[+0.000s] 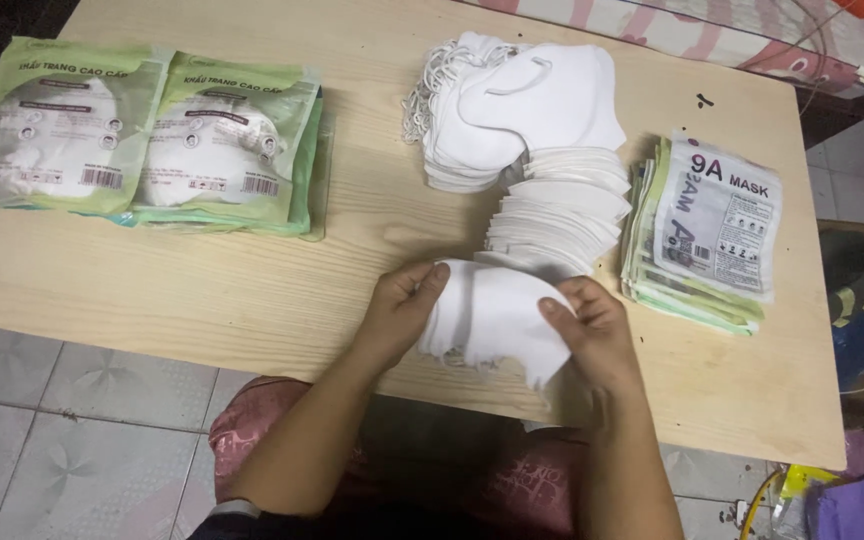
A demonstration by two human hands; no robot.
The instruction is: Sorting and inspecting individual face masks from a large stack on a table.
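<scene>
Both of my hands grip a small bundle of white face masks (492, 312) just above the near edge of the wooden table (252, 290). My left hand (400, 312) clasps the bundle's left side. My right hand (597, 330) pinches its right side, thumb on top. Behind the bundle a long fanned stack of loose white masks (542, 170) runs toward the far side of the table, ear loops hanging at its top left.
A pile of flat empty pouches (707, 230), green and white, lies at the right. Two stacks of filled green mask packs (142, 140) sit at the left. Tiled floor (72, 420) lies below, a patterned mattress edge (712, 35) beyond the table, a box and clutter at the right.
</scene>
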